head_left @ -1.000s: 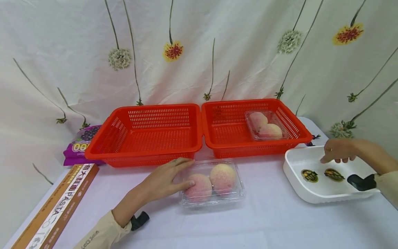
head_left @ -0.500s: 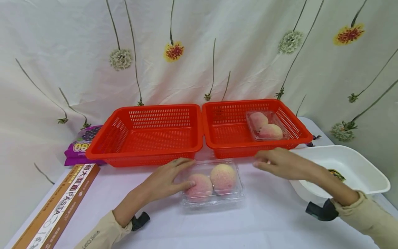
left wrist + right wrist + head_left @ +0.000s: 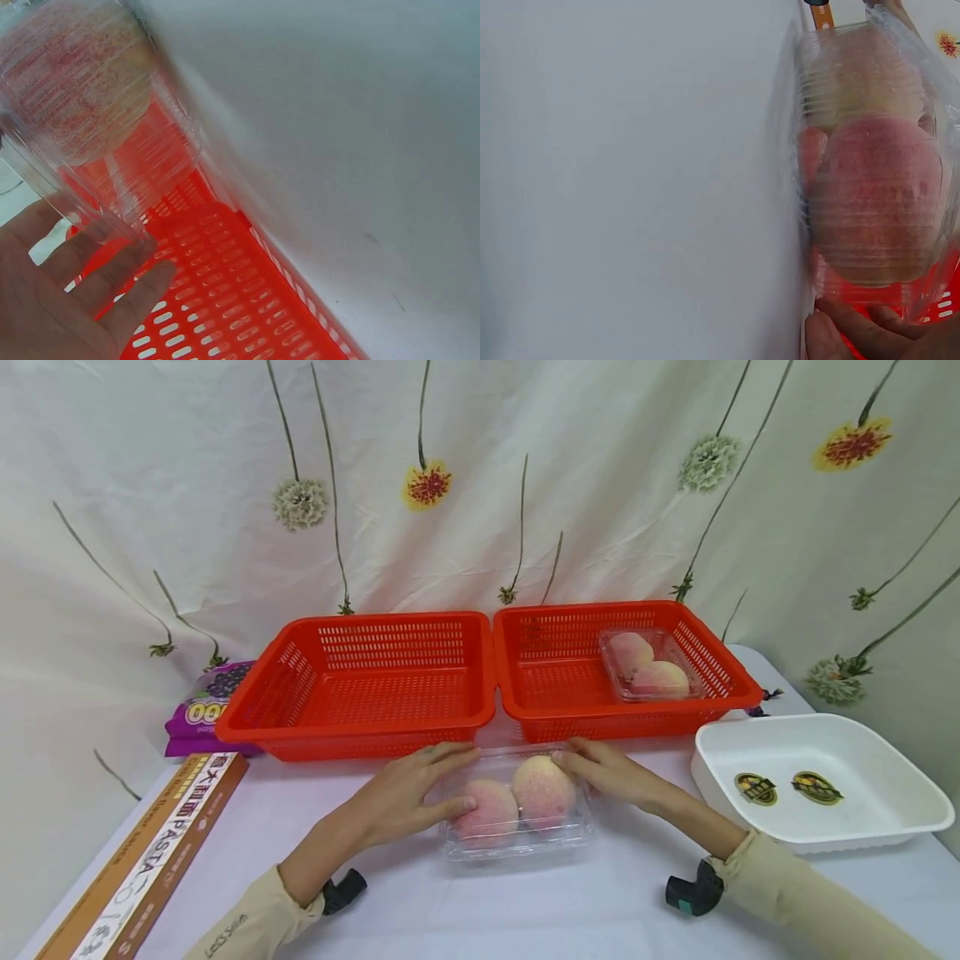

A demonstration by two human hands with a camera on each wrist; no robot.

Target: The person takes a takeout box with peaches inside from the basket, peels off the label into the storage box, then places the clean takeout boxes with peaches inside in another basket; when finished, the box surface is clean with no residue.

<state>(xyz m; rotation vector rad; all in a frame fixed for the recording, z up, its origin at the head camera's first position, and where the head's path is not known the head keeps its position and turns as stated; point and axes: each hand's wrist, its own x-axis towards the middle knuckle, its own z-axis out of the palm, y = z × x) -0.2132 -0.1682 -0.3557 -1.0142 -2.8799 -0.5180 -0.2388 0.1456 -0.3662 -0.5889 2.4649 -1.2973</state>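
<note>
Two peaches (image 3: 544, 792) lie side by side in a clear plastic clamshell box (image 3: 517, 853) at the front middle, its lid lying over them. My left hand (image 3: 405, 797) rests on the box's left side, thumb over the left peach and fingers reaching the back left corner. In the left wrist view those fingers (image 3: 112, 277) look straight against the plastic. On the other side my right hand (image 3: 609, 772) touches the back right corner, its thumb over the right peach. In the right wrist view its fingertips (image 3: 855, 322) are right at the box's end.
Behind the box stand two red baskets; the left basket (image 3: 360, 727) is bare, the right basket (image 3: 551, 681) holds another box of peaches (image 3: 652, 668). A white tray (image 3: 885, 760) with two stickers sits right. Left lie a pasta carton (image 3: 150, 860) and a purple packet (image 3: 198, 714).
My right hand has come from over the white tray leftward to the peach box and now touches its right side. My left hand has stayed on the box.
</note>
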